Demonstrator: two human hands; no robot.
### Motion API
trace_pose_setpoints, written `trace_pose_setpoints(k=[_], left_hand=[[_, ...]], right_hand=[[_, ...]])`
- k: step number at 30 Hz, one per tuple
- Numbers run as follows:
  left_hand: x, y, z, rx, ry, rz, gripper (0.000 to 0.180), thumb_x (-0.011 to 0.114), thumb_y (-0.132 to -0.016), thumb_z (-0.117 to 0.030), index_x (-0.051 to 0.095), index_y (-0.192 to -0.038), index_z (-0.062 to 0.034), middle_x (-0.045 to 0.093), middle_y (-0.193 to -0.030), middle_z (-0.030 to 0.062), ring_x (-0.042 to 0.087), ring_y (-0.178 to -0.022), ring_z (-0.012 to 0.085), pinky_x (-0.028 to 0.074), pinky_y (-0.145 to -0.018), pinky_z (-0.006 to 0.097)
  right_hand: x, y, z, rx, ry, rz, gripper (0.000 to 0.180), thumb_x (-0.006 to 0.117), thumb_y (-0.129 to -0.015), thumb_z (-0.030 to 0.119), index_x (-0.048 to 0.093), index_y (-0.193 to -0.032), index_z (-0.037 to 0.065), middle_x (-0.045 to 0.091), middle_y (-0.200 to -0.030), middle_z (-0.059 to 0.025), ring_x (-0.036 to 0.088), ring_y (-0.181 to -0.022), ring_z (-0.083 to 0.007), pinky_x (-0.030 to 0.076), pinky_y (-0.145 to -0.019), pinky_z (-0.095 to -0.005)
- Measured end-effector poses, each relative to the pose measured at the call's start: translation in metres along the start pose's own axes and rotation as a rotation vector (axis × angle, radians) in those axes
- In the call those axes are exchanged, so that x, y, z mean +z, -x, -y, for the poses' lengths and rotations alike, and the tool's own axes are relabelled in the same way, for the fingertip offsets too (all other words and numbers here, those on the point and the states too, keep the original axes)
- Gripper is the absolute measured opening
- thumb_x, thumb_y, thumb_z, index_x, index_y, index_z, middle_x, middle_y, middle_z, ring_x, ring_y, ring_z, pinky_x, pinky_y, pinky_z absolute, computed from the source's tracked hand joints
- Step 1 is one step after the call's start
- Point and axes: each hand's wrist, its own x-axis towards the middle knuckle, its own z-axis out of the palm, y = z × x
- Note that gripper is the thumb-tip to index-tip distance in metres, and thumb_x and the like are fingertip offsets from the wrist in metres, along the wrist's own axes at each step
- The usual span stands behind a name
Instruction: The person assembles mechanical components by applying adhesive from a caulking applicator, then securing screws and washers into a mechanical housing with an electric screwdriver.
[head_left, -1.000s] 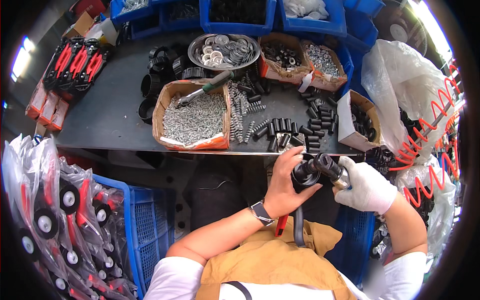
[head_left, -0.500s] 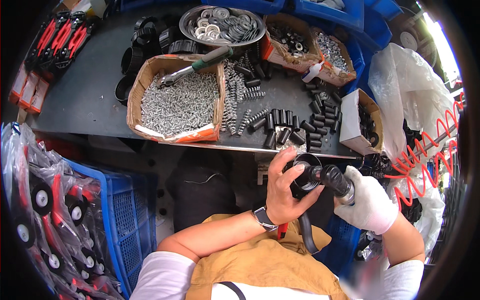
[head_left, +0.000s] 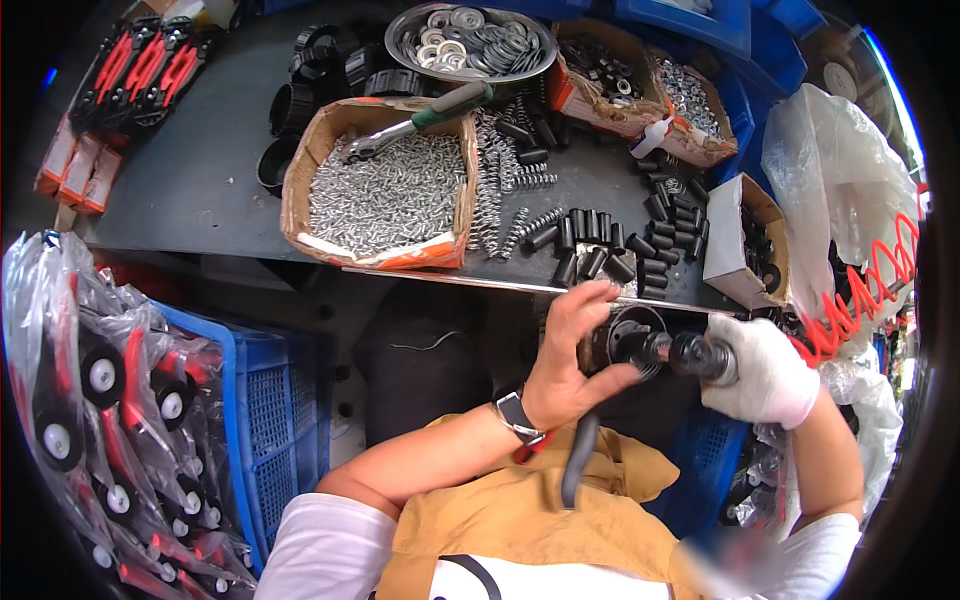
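Observation:
My bare left hand [head_left: 572,358], a watch on its wrist, curls thumb and fingers round a black round cup-shaped part [head_left: 636,322] just off the bench's front edge. In my right hand [head_left: 768,372], which wears a white glove, is a power driver [head_left: 700,358] with a dark, shiny body. Its nose points left into the cup's opening; the tip is blurred, and I cannot tell whether it touches a fastener. Below my left hand hangs a curved black tube [head_left: 580,455], smeared by motion. Beside the watch shows a small red piece [head_left: 530,447].
On the bench stand a carton of small screws [head_left: 385,195] with a ratchet wrench [head_left: 425,118] on it, a metal bowl of washers [head_left: 470,75], springs [head_left: 487,190] and black sleeves [head_left: 590,228]. A red coiled hose [head_left: 860,300] hangs right; a blue crate [head_left: 270,400] stands left.
The view has shifted, so the bench sits further right in it. The driver has tipped more level, pointing left. The black tube has swung leftward, and my left fingers have loosened slightly.

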Motion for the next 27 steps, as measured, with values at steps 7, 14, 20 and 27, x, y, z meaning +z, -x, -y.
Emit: trace_pose_setpoints(k=[7, 14, 20, 27], left_hand=[[-0.024, -0.033, -0.026, -0.091, -0.072, 0.468, 0.098, 0.084, -0.064, -0.004, 0.026, -0.144, -0.0061, 0.042, -0.143, 0.0172, 0.043, -0.131, 0.0299, 0.033, -0.107, 0.043], [0.030, 0.003, -0.019, 0.089, -0.380, -0.131, 0.086, 0.087, -0.067, -0.014, 0.032, -0.134, -0.0089, 0.043, -0.135, 0.0206, 0.044, -0.124, 0.0385, 0.035, -0.105, 0.050], [0.028, 0.004, -0.016, 0.093, -0.354, -0.117, 0.087, 0.087, -0.066, -0.018, 0.033, -0.134, -0.0104, 0.038, -0.138, 0.0222, 0.042, -0.125, 0.0400, 0.034, -0.106, 0.049], [0.018, 0.008, -0.010, 0.100, -0.219, -0.068, 0.091, 0.084, -0.070, -0.014, 0.029, -0.142, -0.0123, 0.032, -0.146, 0.0234, 0.038, -0.132, 0.0400, 0.030, -0.109, 0.050]], right_hand=[[-0.004, 0.042, 0.014, 0.208, -0.184, -0.169, 0.044, 0.073, -0.067, 0.009, 0.056, -0.108, 0.002, 0.062, -0.066, -0.0141, 0.066, -0.067, -0.0341, 0.052, -0.065, -0.0355], [0.048, 0.043, 0.045, 0.276, -0.255, -0.273, 0.052, 0.074, -0.079, 0.018, 0.041, -0.114, -0.002, 0.063, -0.074, -0.0224, 0.064, -0.073, -0.0433, 0.050, -0.063, -0.0421], [0.046, 0.038, 0.067, 0.445, -0.280, -0.208, 0.053, 0.073, -0.079, 0.020, 0.040, -0.113, -0.004, 0.063, -0.074, -0.0234, 0.064, -0.073, -0.0439, 0.050, -0.063, -0.0427], [0.044, 0.030, 0.060, 0.349, -0.210, -0.260, 0.046, 0.072, -0.074, 0.016, 0.049, -0.108, -0.005, 0.063, -0.075, -0.0250, 0.065, -0.076, -0.0426, 0.051, -0.066, -0.0408]])
